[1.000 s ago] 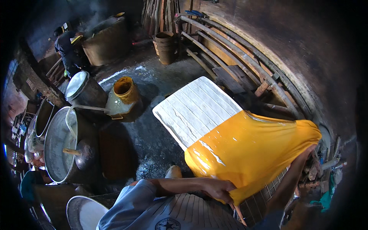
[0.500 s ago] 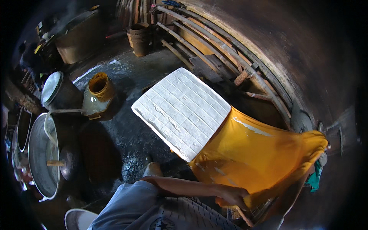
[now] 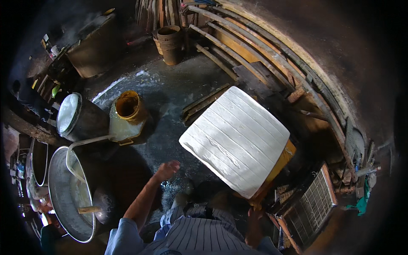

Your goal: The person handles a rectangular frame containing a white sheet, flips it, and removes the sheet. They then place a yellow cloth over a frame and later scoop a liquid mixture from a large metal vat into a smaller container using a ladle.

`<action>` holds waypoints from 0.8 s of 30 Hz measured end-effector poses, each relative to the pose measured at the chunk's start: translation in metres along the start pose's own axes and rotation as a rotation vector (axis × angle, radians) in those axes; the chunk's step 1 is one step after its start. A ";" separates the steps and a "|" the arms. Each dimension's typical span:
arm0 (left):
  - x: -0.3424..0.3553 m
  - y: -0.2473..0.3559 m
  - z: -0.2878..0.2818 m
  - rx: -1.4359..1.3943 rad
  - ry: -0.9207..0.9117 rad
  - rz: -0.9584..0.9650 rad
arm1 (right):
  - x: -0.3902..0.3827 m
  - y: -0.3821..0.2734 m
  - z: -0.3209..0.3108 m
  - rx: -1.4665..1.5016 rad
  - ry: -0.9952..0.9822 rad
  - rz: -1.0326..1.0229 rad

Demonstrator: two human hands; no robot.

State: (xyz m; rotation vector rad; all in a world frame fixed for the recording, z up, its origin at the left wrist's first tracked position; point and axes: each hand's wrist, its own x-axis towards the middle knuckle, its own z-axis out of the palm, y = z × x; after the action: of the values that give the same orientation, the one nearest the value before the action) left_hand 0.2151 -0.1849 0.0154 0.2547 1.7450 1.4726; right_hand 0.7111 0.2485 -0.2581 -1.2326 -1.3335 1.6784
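A large, square, tofu-like white slab (image 3: pixel 236 142) with pressed lines lies right of centre. Yellow cloth (image 3: pixel 285 159) shows along its right edge and hangs in a narrow bunch at its near corner. My right hand (image 3: pixel 253 225), low and in shadow, is closed at the lower end of that bunch; its fingers are hard to make out. My left hand (image 3: pixel 167 170) is held out over the dark floor, left of the slab and apart from it. Its fingers are loosely extended and hold nothing.
A wire-mesh wooden frame (image 3: pixel 312 203) stands at the right. Long poles (image 3: pixel 255 51) line the wall. To the left are a wide metal basin (image 3: pixel 57 187), a lidded drum (image 3: pixel 91 121) and a yellow bucket (image 3: pixel 128 106). The floor (image 3: pixel 159 85) looks wet.
The yellow cloth, spread out to the right before, is now gathered beside the slab, uncovering the mesh frame. My left hand has left the cloth and swung leftward. The view has shifted too.
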 end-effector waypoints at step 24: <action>0.410 0.141 0.024 0.383 -0.105 -0.031 | 0.188 -0.255 0.249 -0.149 -0.107 0.260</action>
State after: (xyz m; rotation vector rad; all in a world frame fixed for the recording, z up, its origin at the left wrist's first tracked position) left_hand -0.0802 0.1286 -0.0426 0.4919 1.9255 1.0738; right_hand 0.3981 0.3999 -0.0538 -1.4732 -1.4328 1.8739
